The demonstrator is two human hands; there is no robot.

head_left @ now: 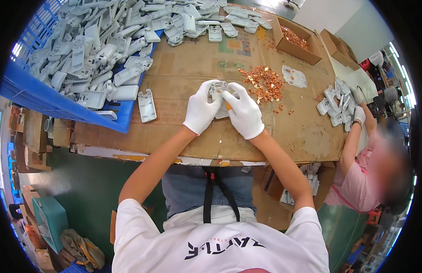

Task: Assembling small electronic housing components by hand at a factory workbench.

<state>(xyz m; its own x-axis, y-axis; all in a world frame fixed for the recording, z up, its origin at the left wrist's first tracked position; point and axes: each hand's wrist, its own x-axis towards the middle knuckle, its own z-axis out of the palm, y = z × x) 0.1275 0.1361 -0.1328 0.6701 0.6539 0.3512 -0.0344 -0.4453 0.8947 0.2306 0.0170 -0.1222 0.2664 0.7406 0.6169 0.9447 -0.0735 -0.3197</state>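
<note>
Together, both gloved hands closed on one small grey plastic housing (218, 88), held just above the middle of the cardboard-covered table (192, 59): the left hand (202, 109) pinched its left side, the right hand (243, 113) its right side, thumbs near the top face. A sliver of orange showed under the right hand's fingers; what it was could not be told. The housing looked light, rigid and smooth, so it would probably be easiest to hold by its long edges, leaving the open face free. Just right of the hands lay a loose heap of small copper pieces (264, 83), with more in an open cardboard box (296, 43) toward the far right corner. To the left, a lone housing (146, 105) rested beside a blue tray (42, 98) at the table's left edge, piled high with grey housings (92, 50). At the right edge, another person's gloved hand (358, 114) reached toward a smaller pile (336, 104).
</note>
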